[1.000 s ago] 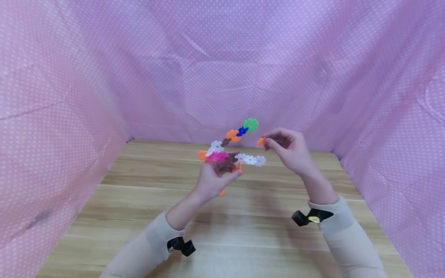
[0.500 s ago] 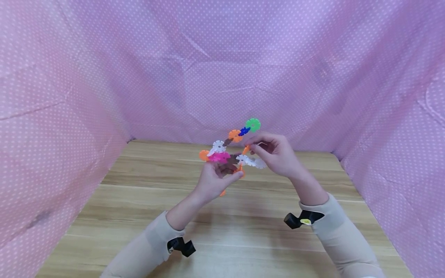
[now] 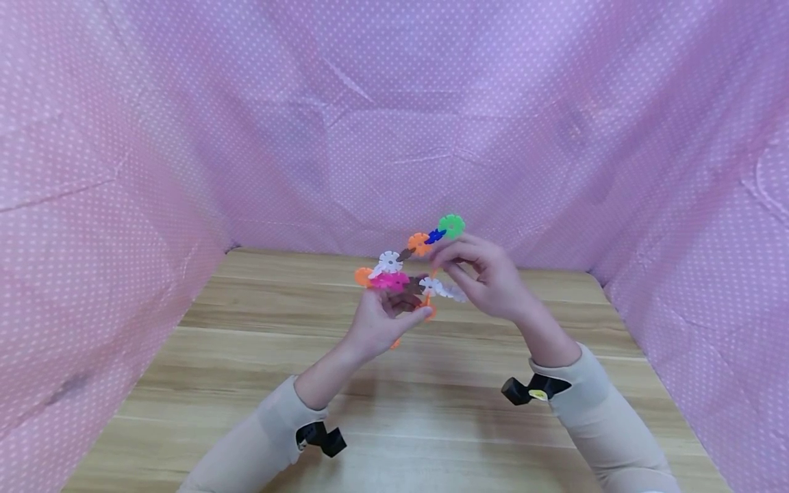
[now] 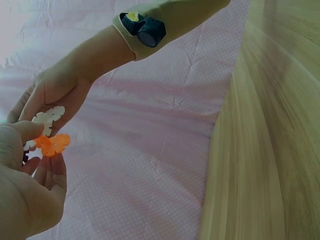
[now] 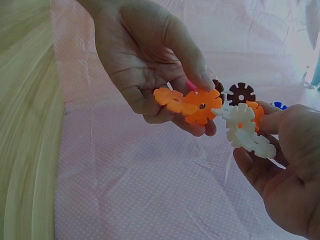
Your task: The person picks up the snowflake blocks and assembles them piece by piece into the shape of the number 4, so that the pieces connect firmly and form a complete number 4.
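My left hand (image 3: 379, 325) grips a figure of linked notched snowflake discs above the table, its thumb on an orange disc (image 5: 202, 106). Pink discs (image 3: 394, 281) lie above my left fingers. From there a chain slants up and right through a white disc (image 3: 390, 261), brown, orange and blue ones, to a green disc (image 3: 452, 225). A short row of white discs (image 5: 241, 125) sticks out to the right. My right hand (image 3: 487, 277) pinches another orange disc (image 5: 258, 114) against these white discs; its far side is hidden, so I cannot tell whether it is slotted in.
Beneath both hands lies a wood-grain table (image 3: 271, 383). Pink dotted cloth (image 3: 394, 137) hangs at the back and both sides. A small black camera sits on each wrist, over a beige sleeve (image 3: 610, 411).
My right hand has come in leftward with its orange disc, from apart to up against the white discs. My left hand has stayed nearly in place; the figure has shifted slightly right.
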`<state>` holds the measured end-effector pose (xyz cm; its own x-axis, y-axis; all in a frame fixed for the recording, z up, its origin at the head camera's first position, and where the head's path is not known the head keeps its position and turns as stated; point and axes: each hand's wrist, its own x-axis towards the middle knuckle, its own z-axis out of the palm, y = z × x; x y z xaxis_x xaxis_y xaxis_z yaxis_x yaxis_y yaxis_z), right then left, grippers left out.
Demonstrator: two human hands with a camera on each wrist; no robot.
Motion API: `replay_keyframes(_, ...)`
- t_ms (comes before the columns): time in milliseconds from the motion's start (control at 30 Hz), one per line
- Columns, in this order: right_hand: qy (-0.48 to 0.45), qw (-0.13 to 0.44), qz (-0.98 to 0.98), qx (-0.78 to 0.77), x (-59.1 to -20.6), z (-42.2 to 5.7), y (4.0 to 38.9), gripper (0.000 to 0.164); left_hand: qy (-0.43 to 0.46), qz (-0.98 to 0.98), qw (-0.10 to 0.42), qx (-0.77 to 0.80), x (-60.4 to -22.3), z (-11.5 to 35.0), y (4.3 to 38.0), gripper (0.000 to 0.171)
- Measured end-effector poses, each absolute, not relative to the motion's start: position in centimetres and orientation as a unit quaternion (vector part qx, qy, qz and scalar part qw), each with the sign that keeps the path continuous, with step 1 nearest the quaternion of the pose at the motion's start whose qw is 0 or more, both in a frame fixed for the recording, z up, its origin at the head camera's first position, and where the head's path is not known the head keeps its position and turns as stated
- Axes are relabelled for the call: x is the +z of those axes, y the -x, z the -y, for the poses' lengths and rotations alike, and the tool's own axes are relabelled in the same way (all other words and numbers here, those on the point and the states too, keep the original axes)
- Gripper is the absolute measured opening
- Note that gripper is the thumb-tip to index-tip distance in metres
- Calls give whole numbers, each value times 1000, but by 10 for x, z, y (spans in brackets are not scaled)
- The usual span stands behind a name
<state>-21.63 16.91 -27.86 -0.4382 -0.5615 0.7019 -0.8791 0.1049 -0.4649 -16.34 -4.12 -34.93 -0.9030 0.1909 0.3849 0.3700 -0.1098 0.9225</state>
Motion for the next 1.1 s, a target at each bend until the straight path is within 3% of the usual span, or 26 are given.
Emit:
replay_keyframes(300,-527,268,721,361,-281,-167,215,28,216,661,70,-716,-350,42,164,38)
replay_keyframes(533,-566,292,701,319,-286,-171,211,58,210,657,81,-719,-348,44,163,35)
replay_keyframes(800,-583,349,673,292,-293,-172,216,52,211,654,72,-723,-345,43,159,38)
replay_keyframes(1100,-593,384,646,290,-295,-171,217,36,176,639,86,-744,-345,38,158,25)
